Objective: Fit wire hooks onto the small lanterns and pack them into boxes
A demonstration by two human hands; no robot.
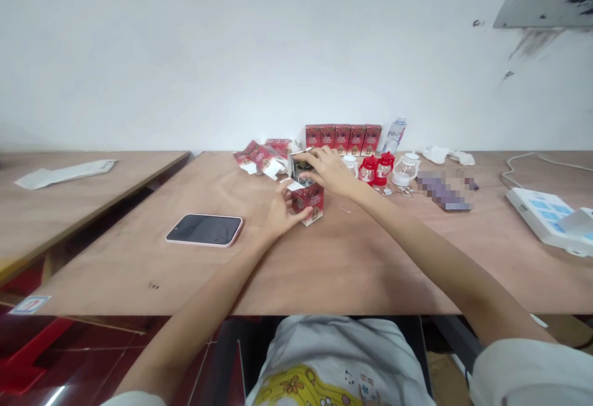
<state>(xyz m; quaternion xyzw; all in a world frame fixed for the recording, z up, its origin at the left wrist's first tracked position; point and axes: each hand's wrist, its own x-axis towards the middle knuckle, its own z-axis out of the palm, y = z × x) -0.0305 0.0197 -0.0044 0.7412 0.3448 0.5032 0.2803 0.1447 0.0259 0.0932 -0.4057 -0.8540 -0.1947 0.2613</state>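
My left hand [277,213] is wrapped round a small red printed box [309,201], steadying it on the table with its white top flaps open. Right above the box mouth, my right hand [328,170] grips a small black lantern [302,167] by its upper part. Its lower end is partly hidden, so I cannot tell whether it is inside the box. Just right of that hand stand two red lanterns [376,171] and a large white lantern [406,171]. Another white lantern [351,164] shows partly behind my right hand.
Flattened red boxes [265,157] lie left of my hands. Several closed red boxes [343,139] line the wall beside a bottle [395,135]. A phone [204,230] lies at left; a purple blurred item [445,191] and a white power strip [551,217] are at right.
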